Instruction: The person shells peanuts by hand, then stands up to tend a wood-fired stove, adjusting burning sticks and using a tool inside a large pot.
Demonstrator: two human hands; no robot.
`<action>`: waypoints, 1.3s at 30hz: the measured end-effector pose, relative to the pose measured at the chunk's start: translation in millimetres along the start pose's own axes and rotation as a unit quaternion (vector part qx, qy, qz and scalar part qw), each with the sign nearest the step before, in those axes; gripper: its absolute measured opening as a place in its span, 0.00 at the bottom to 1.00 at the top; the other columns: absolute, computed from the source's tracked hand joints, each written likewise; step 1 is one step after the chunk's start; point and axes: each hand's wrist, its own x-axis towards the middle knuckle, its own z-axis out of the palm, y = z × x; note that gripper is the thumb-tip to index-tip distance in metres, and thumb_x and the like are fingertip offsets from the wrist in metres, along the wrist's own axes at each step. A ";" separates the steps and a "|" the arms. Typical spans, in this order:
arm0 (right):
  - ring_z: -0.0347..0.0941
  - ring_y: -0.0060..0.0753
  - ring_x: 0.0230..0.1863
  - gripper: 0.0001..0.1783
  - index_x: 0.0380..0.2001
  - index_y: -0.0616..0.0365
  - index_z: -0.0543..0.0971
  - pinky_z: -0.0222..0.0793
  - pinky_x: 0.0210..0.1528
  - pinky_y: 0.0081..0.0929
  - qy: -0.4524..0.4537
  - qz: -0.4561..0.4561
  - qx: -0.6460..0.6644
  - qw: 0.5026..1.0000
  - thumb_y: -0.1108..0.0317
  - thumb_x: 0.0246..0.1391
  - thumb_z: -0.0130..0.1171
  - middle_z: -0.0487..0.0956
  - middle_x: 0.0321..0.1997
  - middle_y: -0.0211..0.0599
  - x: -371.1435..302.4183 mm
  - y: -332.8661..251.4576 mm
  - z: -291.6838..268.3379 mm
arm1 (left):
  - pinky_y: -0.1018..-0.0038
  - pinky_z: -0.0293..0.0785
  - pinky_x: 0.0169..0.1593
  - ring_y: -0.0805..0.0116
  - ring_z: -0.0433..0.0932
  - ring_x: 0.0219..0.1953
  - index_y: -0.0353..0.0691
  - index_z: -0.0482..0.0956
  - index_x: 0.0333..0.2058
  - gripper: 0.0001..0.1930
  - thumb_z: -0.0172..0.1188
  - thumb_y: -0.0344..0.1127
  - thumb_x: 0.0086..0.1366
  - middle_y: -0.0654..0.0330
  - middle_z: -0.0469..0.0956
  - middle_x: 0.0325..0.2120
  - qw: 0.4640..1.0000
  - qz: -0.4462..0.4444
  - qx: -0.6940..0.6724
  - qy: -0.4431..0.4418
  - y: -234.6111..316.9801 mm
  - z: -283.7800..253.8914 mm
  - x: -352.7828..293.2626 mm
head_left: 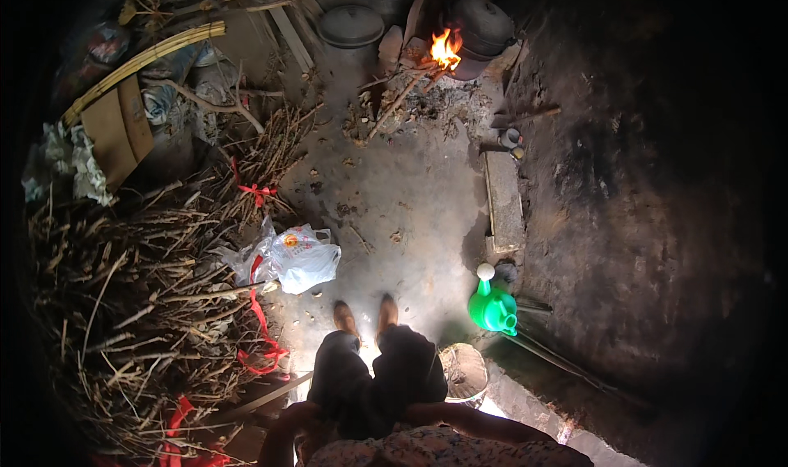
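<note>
At the lower edge, my left hand (302, 418) is by the top of my left thigh in deep shadow. My right forearm crosses in front of my patterned top, and my right hand (420, 414) is near my right thigh. Neither hand's fingers can be made out, and no held thing shows. Closest to my right hand is a round woven basket (465, 370). A green plastic watering can (492, 308) with a white spout head stands beyond it. Ahead of my feet on the left lies a white plastic bag (305, 260).
Firewood sticks (139, 303) with red ties pile up along the left. Flames (446, 50) burn beneath a dark pot (480, 28) at the far end, near a lidded pan (351, 26). A stone slab (503, 200) lies by the right wall. Cardboard (119, 132) leans far left.
</note>
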 end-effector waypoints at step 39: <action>0.68 0.25 0.24 0.09 0.32 0.55 0.75 0.69 0.29 0.24 0.232 0.218 0.080 0.945 0.62 0.61 0.51 0.70 0.21 0.27 114.9 47.7 -551.1 | 0.58 0.71 0.39 0.47 0.74 0.34 0.38 0.72 0.26 0.07 0.56 0.34 0.52 0.47 0.73 0.26 0.976 0.065 0.031 0.205 116.0 -501.3 328.8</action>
